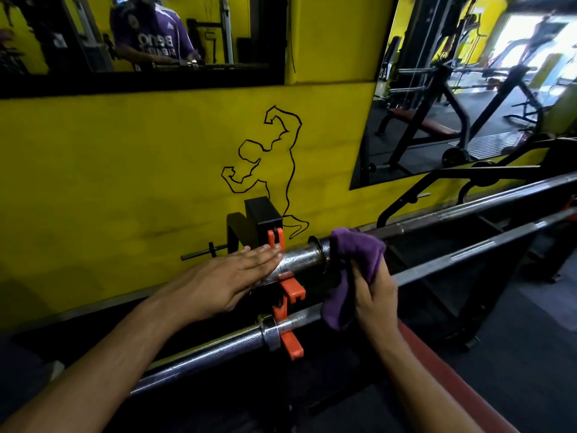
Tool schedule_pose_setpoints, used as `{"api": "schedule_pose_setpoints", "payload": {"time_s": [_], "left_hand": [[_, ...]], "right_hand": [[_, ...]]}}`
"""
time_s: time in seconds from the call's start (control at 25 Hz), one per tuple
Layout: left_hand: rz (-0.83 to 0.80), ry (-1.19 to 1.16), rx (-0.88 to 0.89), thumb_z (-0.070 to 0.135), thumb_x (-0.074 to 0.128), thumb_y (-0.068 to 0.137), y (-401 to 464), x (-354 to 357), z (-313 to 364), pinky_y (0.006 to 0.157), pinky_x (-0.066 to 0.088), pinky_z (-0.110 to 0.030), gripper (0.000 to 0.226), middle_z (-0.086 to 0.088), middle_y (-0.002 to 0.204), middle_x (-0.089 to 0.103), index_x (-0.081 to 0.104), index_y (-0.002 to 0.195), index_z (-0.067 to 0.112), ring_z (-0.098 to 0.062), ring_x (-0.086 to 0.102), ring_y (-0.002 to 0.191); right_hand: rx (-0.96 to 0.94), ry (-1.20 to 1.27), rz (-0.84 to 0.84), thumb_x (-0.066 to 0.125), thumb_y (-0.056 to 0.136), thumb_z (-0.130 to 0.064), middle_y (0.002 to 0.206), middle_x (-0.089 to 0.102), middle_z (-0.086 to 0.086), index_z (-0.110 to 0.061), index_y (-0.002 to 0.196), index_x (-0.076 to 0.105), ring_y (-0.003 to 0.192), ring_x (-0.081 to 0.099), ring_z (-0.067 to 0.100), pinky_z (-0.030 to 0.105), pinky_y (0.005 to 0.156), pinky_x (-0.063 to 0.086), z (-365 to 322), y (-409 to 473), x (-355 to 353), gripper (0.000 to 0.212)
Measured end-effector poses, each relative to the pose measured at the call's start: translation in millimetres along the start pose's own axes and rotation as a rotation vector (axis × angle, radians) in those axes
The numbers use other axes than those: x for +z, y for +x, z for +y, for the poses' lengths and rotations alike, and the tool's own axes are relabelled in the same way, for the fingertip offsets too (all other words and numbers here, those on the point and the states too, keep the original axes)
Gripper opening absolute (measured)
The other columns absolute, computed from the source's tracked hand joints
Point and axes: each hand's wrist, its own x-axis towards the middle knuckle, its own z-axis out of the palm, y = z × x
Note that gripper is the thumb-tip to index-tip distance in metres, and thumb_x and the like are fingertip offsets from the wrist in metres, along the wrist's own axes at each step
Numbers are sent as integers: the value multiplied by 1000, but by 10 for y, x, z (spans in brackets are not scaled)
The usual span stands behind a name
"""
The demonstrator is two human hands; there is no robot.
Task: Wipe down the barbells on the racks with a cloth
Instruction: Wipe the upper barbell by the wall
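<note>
Barbell (299, 260) running lower-left to upper-right; right hand (374, 295) gripping purple cloth (352, 270), seemingly draped over shaft; left hand (231, 276) flat on sleeve.

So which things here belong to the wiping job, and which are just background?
Job: cloth in right hand; upper barbell under left hand; lower barbell; orange hooks.
Background: mirror, wall drawing, bench.

I'm in a gym: barbells (312, 320) on a rack (288, 295) near me, a flexing-bodybuilder outline (268, 164) on the yellow wall (125, 170), weight benches (427, 123) mirrored far right.
</note>
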Motion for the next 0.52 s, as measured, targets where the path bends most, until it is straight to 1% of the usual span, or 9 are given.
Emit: {"api": "schedule_pose_setpoints", "payload": {"time_s": [0.08, 0.16, 0.2, 0.28, 0.36, 0.4, 0.44, 0.48, 0.52], "left_hand": [[-6, -11, -6, 38, 14, 101, 8, -12, 9, 123, 3, -26, 61, 9, 168, 6, 9, 161, 28, -3, 6, 153], [-26, -22, -13, 40, 10, 100, 10, -7, 8, 124, 4, -25, 62, 10, 168, 2, 4, 161, 30, 0, 0, 153], [-41, -30, -18, 42, 8, 99, 13, -4, 0, 125, 4, -25, 63, 12, 168, -1, 2, 160, 32, 2, -3, 152], [-49, -34, -17, 42, 8, 99, 24, 0, -9, 126, 5, -25, 62, 13, 168, -3, 0, 160, 32, 3, -4, 152], [-43, -22, -15, 41, 10, 101, 24, -4, -8, 126, 8, -26, 61, 12, 168, -2, 2, 161, 31, 2, -2, 153], [-45, -23, -14, 40, 11, 101, 20, -4, -9, 126, 8, -26, 61, 12, 168, -1, 2, 161, 31, 1, -1, 153], [-49, -24, -13, 40, 11, 101, 16, -9, -3, 126, 7, -26, 61, 12, 168, -1, 2, 161, 30, 1, -1, 153], [-47, -21, -13, 41, 10, 101, 16, -12, 3, 125, 6, -25, 62, 12, 168, -2, 2, 161, 30, 2, -2, 153], [-43, -16, -14, 41, 9, 100, 16, -4, -7, 125, 4, -24, 62, 12, 168, -3, 1, 161, 31, 2, -4, 153]], "right_hand": [[104, 91, 124, 57, 101, -18, 85, 68, -11, -18, 103, 60, 77, 61, -2, 17, 70, 49, 160, -249, 83, 3], [317, 294, 251, 57, 102, -28, 93, 70, -10, -20, 106, 63, 86, 64, 7, 26, 76, 52, 337, -296, 166, 11], [476, 449, 297, 57, 102, -32, 102, 71, -1, -19, 112, 64, 91, 65, 15, 30, 77, 54, 446, -205, 216, 18], [741, 841, 261, 54, 103, -32, 118, 68, 14, -11, 131, 60, 97, 68, 27, 37, 82, 58, 469, 60, 296, 35], [798, 1146, 131, 46, 105, -35, 139, 58, 19, -7, 145, 51, 121, 61, 36, 48, 106, 48, 412, 244, 377, 49], [776, 1183, 87, 41, 106, -35, 144, 55, 20, -6, 147, 48, 129, 56, 37, 49, 112, 41, 366, 272, 403, 51], [766, 1195, 58, 38, 107, -35, 142, 57, 20, -5, 146, 49, 129, 57, 35, 47, 112, 42, 325, 259, 398, 50], [779, 1167, 53, 39, 107, -34, 134, 63, 19, -5, 144, 51, 122, 63, 33, 44, 105, 49, 282, 212, 376, 49], [800, 1129, 70, 44, 105, -34, 125, 69, 19, -4, 141, 53, 110, 69, 31, 41, 92, 58, 237, 132, 338, 48]]}}
